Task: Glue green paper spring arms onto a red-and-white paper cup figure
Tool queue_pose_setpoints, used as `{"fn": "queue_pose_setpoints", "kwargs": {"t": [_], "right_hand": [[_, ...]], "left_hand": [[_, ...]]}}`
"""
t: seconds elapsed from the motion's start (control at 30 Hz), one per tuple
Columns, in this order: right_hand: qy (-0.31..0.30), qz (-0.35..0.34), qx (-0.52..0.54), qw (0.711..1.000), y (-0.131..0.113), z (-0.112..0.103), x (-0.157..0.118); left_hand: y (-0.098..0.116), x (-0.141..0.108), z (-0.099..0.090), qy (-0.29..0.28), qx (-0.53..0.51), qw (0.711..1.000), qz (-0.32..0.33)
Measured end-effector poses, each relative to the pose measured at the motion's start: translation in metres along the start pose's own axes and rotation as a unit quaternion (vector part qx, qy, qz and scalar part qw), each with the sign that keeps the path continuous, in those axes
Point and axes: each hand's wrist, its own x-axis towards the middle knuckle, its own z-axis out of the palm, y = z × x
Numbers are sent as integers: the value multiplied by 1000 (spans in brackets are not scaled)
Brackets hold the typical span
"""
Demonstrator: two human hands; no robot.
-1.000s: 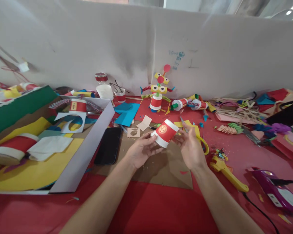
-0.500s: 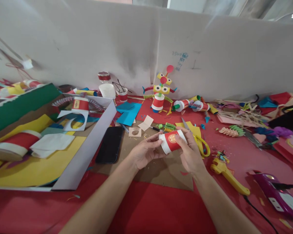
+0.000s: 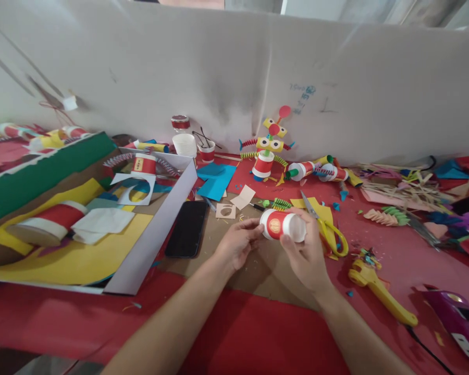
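Grip: your left hand (image 3: 238, 245) and right hand (image 3: 303, 255) pinch the red paper cup (image 3: 279, 225) | Risk: squeezing may crush it.

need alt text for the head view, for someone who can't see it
Two bare hands hold a red and white paper cup on its side over a brown card on a red craft table: left hand at its rim end, right hand at its base. A black phone, scissors and a paper-cup robot lie around.
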Motion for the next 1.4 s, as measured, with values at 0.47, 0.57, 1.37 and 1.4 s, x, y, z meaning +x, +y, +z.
{"fn": "queue_pose_setpoints", "kwargs": {"t": [0.47,0.57,1.37,1.4], "right_hand": [[-24,258,184,948,13,-12,22],[-7,239,145,960,20,-9,18],[-38,46,-184,981,16,-20,23],[-54,25,-158,986,11,-21,22]], "left_hand": [[11,2,-7,-41,83,996,5],[10,3,-11,-44,99,994,-5],[32,7,-20,162,205,939,223],[33,7,-20,166,197,939,226]]}}
